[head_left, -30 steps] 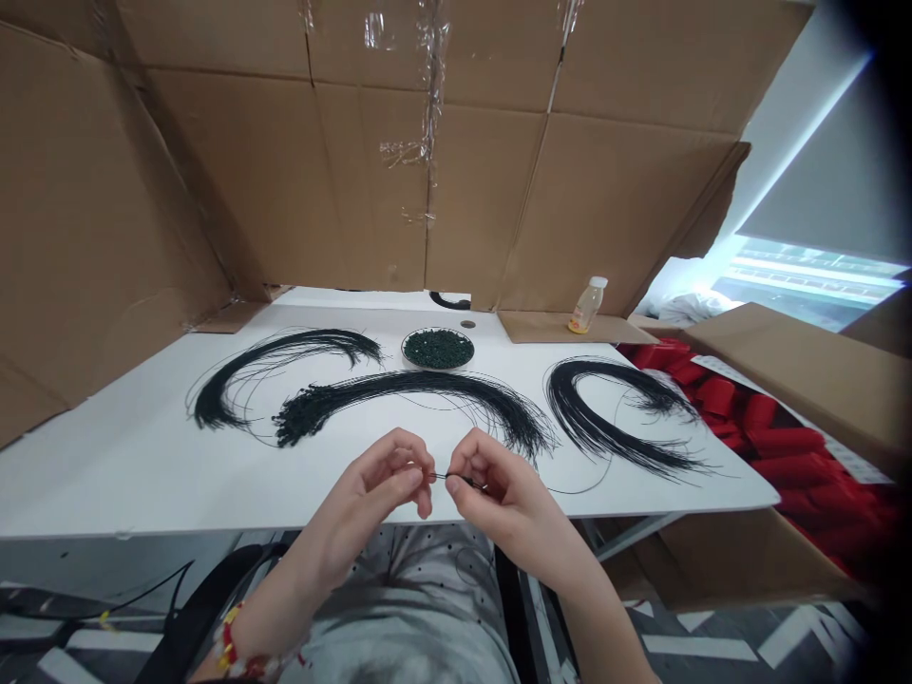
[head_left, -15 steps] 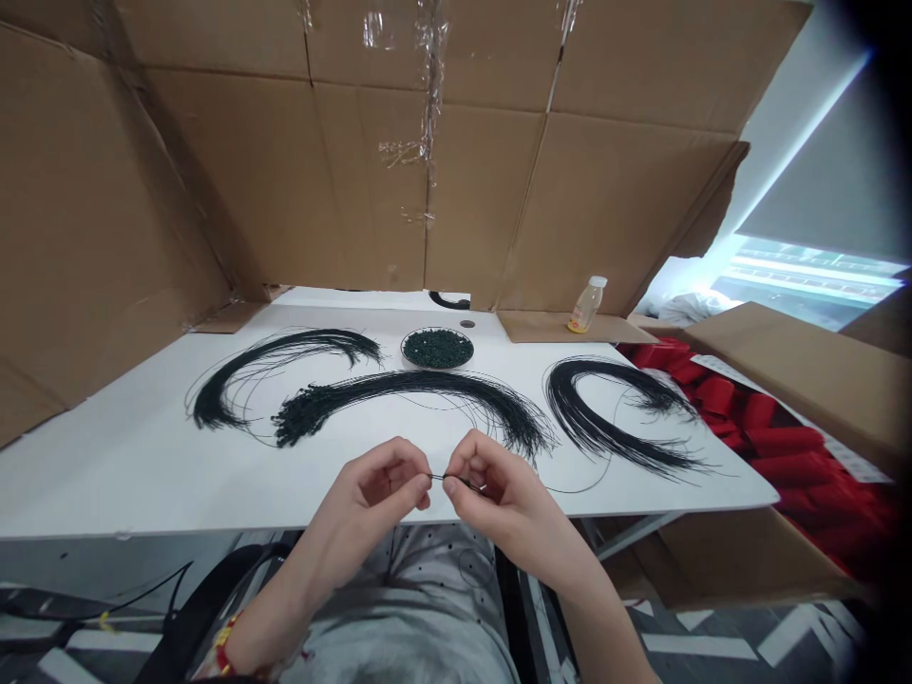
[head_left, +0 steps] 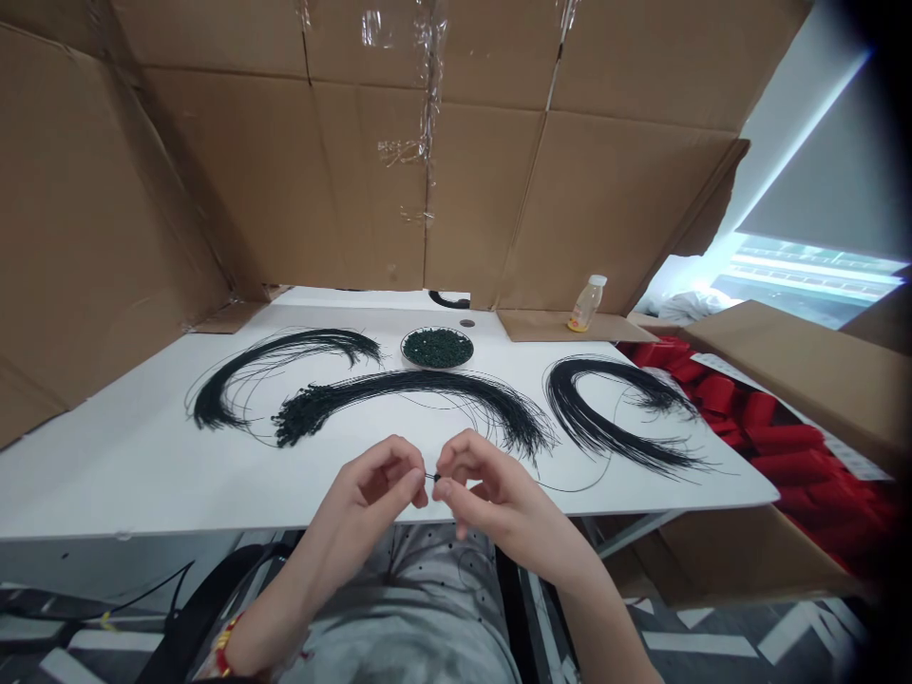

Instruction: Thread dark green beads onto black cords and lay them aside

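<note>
Cord, thin, black: short end held in the air between left hand and right hand, over white table near its front edge. Fingers curled, thumbs and fingertips pinching cord. Hands now closer together than in earlier views, less cord showing between them. Black cord bundle lies just beyond.

Here we go, the left hand and right hand are up close together, wrists turned inward, fingers curled in tight pinches, almost touching.
</note>
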{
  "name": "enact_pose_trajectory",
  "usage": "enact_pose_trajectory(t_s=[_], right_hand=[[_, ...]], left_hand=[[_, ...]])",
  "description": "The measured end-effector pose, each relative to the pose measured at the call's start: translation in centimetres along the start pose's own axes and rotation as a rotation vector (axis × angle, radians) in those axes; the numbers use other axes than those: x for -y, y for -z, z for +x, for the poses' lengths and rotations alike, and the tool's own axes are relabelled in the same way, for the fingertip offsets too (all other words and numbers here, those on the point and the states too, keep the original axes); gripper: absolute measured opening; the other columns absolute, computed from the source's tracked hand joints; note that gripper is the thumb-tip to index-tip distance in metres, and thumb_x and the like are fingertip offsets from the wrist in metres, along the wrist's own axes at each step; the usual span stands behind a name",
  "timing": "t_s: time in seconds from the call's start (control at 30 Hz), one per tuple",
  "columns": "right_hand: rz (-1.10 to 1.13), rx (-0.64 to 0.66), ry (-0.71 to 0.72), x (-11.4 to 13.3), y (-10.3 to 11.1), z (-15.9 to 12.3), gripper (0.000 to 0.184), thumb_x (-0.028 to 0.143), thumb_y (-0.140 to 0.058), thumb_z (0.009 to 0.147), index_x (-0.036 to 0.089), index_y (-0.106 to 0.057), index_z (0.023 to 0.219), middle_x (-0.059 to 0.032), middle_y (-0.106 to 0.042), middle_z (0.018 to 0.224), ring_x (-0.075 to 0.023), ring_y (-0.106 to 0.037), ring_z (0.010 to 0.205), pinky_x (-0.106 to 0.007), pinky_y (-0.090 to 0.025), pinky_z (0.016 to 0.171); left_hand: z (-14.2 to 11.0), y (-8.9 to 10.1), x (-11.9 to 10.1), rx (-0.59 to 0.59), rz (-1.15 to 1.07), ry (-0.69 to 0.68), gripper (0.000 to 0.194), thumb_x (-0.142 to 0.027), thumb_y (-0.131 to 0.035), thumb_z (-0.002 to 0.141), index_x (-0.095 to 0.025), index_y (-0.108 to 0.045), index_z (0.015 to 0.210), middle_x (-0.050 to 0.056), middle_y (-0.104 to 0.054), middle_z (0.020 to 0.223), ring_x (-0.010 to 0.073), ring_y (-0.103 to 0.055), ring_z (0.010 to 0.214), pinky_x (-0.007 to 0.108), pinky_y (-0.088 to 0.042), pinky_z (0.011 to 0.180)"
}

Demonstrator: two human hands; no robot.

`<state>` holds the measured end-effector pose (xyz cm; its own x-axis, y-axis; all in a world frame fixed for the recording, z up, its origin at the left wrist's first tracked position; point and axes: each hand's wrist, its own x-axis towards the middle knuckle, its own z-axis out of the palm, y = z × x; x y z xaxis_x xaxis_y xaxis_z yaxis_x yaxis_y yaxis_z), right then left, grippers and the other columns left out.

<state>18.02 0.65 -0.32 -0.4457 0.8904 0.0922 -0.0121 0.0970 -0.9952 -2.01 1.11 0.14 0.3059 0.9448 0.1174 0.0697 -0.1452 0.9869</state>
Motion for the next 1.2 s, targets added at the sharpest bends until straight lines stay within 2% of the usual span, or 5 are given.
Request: enact_pose_trajectory(t_s=[0.2, 0.33, 0.47, 0.83, 1.2], right_hand=[[0.08, 0.261, -0.018, -1.7, 2.5, 1.4, 0.054, 0.066, -0.045, 0.102, 0.02, -0.052, 0.128, -0.0118, -0.068, 0.116, -0.0223, -0.061, 0.114, -0.046, -0.037, 0.11], [0.159, 0.331, -0.037, -3.5, 2.6, 2.8, 0.06, 0.07, -0.054, 0.096, 0.016, -0.055, 0.121, -0.003, -0.066, 0.08, -0.0212, -0.067, 0.085, -0.046, -0.047, 0.095], [0.208, 0.137, -0.037, -3.9, 1.4, 3.5, 0.039, 0.058, -0.049, 0.102, 0.02, -0.052, 0.112, 0.0085, -0.04, 0.067, -0.0111, -0.042, 0.056, -0.029, -0.045, 0.063], [-0.005, -0.097, 0.006, -0.6, -2.2, 5.3, 0.038, 0.054, -0.07, 0.093, 0.019, -0.059, 0.088, 0.0086, -0.032, 0.064, -0.0097, -0.025, 0.057, -0.026, -0.019, 0.053], [-0.108, 0.004, -0.017, 3.0, -5.1, 7.3, 0.032, 0.05, -0.073, 0.09, 0.019, -0.064, 0.088, 0.0061, -0.048, 0.064, -0.0085, -0.036, 0.054, -0.02, -0.028, 0.045]], left_hand=[[0.2, 1.5, 0.1, -0.179, -0.055, 0.011, 0.02, -0.037, -0.064, 0.094, -0.022, -0.063, 0.081, -0.002, -0.06, 0.07, 0.0178, -0.053, 0.072, 0.03, -0.039, 0.073], [0.8, 4.0, 0.1, -0.227, -0.086, -0.012, 0.021, -0.037, -0.065, 0.095, -0.023, -0.063, 0.079, -0.002, -0.057, 0.073, 0.0168, -0.053, 0.073, 0.03, -0.04, 0.076], [1.2, 6.7, -0.1, -0.313, -0.137, -0.029, 0.019, -0.035, -0.067, 0.092, -0.025, -0.063, 0.076, -0.003, -0.056, 0.074, 0.0166, -0.052, 0.072, 0.028, -0.042, 0.076], [-0.8, 12.1, -0.5, -0.345, 0.037, -0.106, 0.021, -0.041, -0.068, 0.089, -0.026, -0.064, 0.075, 0.0, -0.057, 0.076, 0.0204, -0.052, 0.076, 0.03, -0.043, 0.073], [-2.3, 14.0, -2.1, -0.32, 0.171, -0.148, 0.029, -0.049, -0.064, 0.088, -0.026, -0.06, 0.071, 0.002, -0.056, 0.072, 0.0224, -0.05, 0.072, 0.03, -0.039, 0.062]])
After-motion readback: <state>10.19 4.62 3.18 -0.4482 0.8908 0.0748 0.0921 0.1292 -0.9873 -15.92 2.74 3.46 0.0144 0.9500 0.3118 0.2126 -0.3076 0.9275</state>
